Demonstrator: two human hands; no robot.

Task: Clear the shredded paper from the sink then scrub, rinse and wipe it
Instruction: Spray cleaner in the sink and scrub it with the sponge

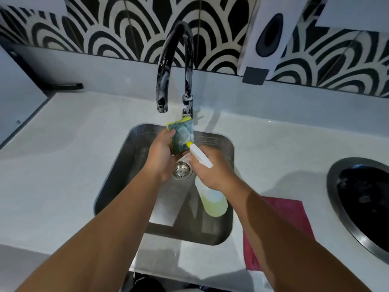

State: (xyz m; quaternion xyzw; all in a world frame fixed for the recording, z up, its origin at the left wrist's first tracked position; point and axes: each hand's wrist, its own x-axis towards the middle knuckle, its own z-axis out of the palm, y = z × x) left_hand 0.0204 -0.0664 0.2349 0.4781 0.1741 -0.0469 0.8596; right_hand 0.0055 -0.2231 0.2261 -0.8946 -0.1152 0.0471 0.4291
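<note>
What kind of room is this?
Most likely a kitchen: a steel sink set in a white counter, a tall curved tap over it, plus a sponge and spray bottle for cleaning.

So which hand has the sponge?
The left hand holds the green sponge over the sink; the right hand grips the spray bottle, nozzle aimed at it.

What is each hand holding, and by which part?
The left hand holds a sponge by its lower end. The right hand grips a spray bottle round its neck, with the nozzle pointing at the sponge.
</note>
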